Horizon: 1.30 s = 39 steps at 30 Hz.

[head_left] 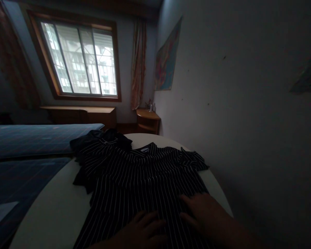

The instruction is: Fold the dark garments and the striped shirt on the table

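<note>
A black garment with thin white stripes (134, 176) lies spread flat on a white table (54, 211), neckline toward the far side. My left hand (145, 230) rests palm down on its lower middle, fingers stretched out. My right hand (200, 211) lies flat on the cloth just to the right, fingers spread and pointing left. Neither hand grips the fabric. A second dark piece of clothing (98, 138) sits bunched at the garment's far left corner.
A bed with blue covers (33, 138) runs along the left. A window (80, 58) with curtains, a wooden desk (80, 114) and a small corner shelf (147, 121) stand at the back. A bare wall (235, 103) is close on the right.
</note>
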Available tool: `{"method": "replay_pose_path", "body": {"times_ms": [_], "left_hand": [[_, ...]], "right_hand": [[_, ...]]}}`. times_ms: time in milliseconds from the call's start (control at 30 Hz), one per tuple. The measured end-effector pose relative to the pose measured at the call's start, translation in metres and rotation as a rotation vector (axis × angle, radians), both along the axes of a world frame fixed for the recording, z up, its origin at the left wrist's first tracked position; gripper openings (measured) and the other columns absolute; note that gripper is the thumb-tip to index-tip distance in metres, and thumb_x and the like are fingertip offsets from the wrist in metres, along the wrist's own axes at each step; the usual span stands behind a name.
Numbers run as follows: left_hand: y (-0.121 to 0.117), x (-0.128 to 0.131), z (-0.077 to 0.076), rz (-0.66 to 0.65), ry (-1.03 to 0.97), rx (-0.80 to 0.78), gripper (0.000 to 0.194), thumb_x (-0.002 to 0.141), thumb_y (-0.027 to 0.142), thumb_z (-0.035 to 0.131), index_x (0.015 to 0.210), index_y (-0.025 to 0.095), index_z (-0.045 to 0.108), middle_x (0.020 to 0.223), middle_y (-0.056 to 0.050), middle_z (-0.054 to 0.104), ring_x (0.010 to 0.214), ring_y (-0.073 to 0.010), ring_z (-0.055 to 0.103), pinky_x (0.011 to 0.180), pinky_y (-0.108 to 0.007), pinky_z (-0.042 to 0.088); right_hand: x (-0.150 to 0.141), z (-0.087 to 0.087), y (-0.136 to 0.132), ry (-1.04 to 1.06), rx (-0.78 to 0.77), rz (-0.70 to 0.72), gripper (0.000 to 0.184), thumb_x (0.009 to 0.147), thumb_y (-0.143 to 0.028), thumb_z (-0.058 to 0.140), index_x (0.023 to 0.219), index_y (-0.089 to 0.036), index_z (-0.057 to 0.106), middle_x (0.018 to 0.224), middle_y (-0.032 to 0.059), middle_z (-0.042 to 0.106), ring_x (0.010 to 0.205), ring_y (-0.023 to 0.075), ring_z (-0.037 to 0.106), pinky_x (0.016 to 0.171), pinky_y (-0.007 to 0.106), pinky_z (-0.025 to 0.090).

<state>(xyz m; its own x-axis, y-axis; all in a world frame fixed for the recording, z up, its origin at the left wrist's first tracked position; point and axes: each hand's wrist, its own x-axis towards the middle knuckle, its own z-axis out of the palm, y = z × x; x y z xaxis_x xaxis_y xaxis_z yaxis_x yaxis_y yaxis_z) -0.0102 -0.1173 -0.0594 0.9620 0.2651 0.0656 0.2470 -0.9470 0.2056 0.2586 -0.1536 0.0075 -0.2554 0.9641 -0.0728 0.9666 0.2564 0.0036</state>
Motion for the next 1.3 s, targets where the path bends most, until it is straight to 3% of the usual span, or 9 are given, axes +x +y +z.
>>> {"method": "replay_pose_path", "body": {"times_ms": [100,167,367,533,633,733,833,1067,1300], "left_hand": [[0.015,0.0,0.032,0.136,-0.124,-0.151,0.048,0.091,0.033,0.06,0.137,0.027,0.048,0.14,-0.006,0.057,0.128,-0.0259,0.052,0.108,-0.043,0.043],[0.03,-0.005,0.042,0.275,-0.158,-0.08,0.055,0.089,0.031,0.06,0.142,0.026,0.045,0.153,-0.008,0.041,0.142,-0.0311,0.034,0.116,-0.052,0.031],[0.037,-0.023,0.026,0.48,0.111,-0.164,0.077,0.092,0.047,0.052,0.157,0.027,0.016,0.164,-0.011,0.002,0.148,-0.0403,-0.002,0.115,-0.068,0.013],[0.004,-0.022,0.044,0.461,0.297,-0.271,0.083,0.085,0.058,0.059,0.154,0.025,0.028,0.162,-0.015,0.013,0.145,-0.0478,0.008,0.111,-0.072,0.019],[0.002,-0.017,0.062,0.479,0.236,-0.263,0.064,0.087,0.052,0.057,0.144,0.024,0.047,0.15,-0.016,0.043,0.136,-0.0446,0.039,0.104,-0.065,0.04],[0.027,-0.015,0.072,0.589,0.085,-0.144,0.04,0.094,0.042,0.048,0.125,0.02,0.06,0.121,-0.012,0.064,0.108,-0.0299,0.063,0.095,-0.048,0.051],[0.071,-0.018,0.074,0.73,0.027,0.093,0.033,0.094,0.038,0.048,0.117,0.018,0.062,0.121,-0.012,0.062,0.112,-0.0295,0.06,0.095,-0.044,0.049],[0.168,-0.028,0.064,1.051,0.115,0.089,0.034,0.099,0.037,0.037,0.117,0.017,0.057,0.116,-0.015,0.068,0.103,-0.0293,0.067,0.085,-0.04,0.05],[0.201,-0.011,0.049,1.109,0.116,0.052,0.031,0.089,0.025,0.053,0.117,0.011,0.052,0.108,-0.018,0.07,0.1,-0.0292,0.069,0.076,-0.033,0.051]], "right_hand": [[-0.01,0.003,0.021,-0.009,0.073,0.025,0.022,0.086,-0.031,0.061,0.101,-0.018,0.071,0.096,0.0133,0.072,0.091,0.0321,0.068,0.08,0.049,0.053],[-0.012,-0.001,0.033,0.056,0.152,0.057,0.034,0.086,-0.03,0.062,0.118,-0.018,0.066,0.12,0.0149,0.066,0.11,0.0337,0.061,0.093,0.052,0.049],[0.0,-0.019,0.037,0.197,-0.018,0.064,0.079,0.083,-0.051,0.066,0.152,-0.027,0.035,0.16,0.0133,0.025,0.145,0.0404,0.025,0.113,0.063,0.028],[0.004,-0.007,0.017,0.195,-0.195,0.068,0.114,0.062,-0.069,0.074,0.155,-0.028,0.024,0.158,0.0161,0.03,0.141,0.0457,0.029,0.111,0.064,0.032],[-0.007,0.008,0.014,0.137,-0.197,0.072,0.109,0.061,-0.071,0.074,0.152,-0.026,0.035,0.148,0.0191,0.046,0.131,0.0471,0.044,0.106,0.065,0.036],[-0.023,0.017,0.026,0.099,-0.124,0.069,0.063,0.08,-0.061,0.065,0.129,-0.021,0.061,0.12,0.0171,0.067,0.108,0.0383,0.063,0.094,0.055,0.047],[-0.031,0.018,0.054,0.067,0.004,0.064,0.037,0.091,-0.047,0.057,0.108,-0.016,0.068,0.105,0.0155,0.07,0.098,0.0313,0.065,0.085,0.044,0.051],[-0.01,-0.002,0.135,0.126,0.183,-0.07,0.038,0.094,-0.031,0.05,0.126,-0.014,0.059,0.129,0.0155,0.061,0.118,0.0276,0.056,0.1,0.039,0.043],[-0.017,-0.022,0.186,0.196,0.184,-0.023,0.05,0.094,-0.03,0.048,0.14,-0.011,0.047,0.139,0.0157,0.056,0.127,0.0244,0.051,0.106,0.034,0.037]]}}
